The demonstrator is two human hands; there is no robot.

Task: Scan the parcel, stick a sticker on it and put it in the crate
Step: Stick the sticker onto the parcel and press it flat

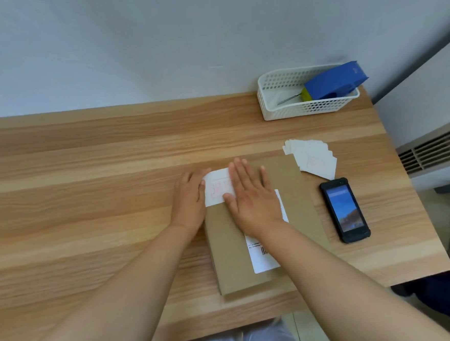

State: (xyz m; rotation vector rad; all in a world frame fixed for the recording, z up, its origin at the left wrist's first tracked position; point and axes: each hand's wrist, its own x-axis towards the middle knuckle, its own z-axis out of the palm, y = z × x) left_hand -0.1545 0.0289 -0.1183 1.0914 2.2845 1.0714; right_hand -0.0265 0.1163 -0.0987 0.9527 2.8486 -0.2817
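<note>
A flat brown cardboard parcel (229,252) lies on the wooden table (87,196), with a white barcode label (263,258) on its top. A white sticker with a red stamp (216,188) lies on the parcel's far left corner. My right hand (252,195) rests flat on the parcel, fingers spread, partly covering the sticker and the label. My left hand (190,199) lies against the parcel's left edge, thumb touching the sticker. A black handheld scanner (344,210) lies screen up to the right of the parcel. The white crate (307,107) stands at the back right.
A loose pile of white stickers (312,157) lies beyond the scanner. The crate holds a blue box (335,84) and a thin metal tool (289,98). The table's right edge is near a white heater (435,153). A wall runs behind the table.
</note>
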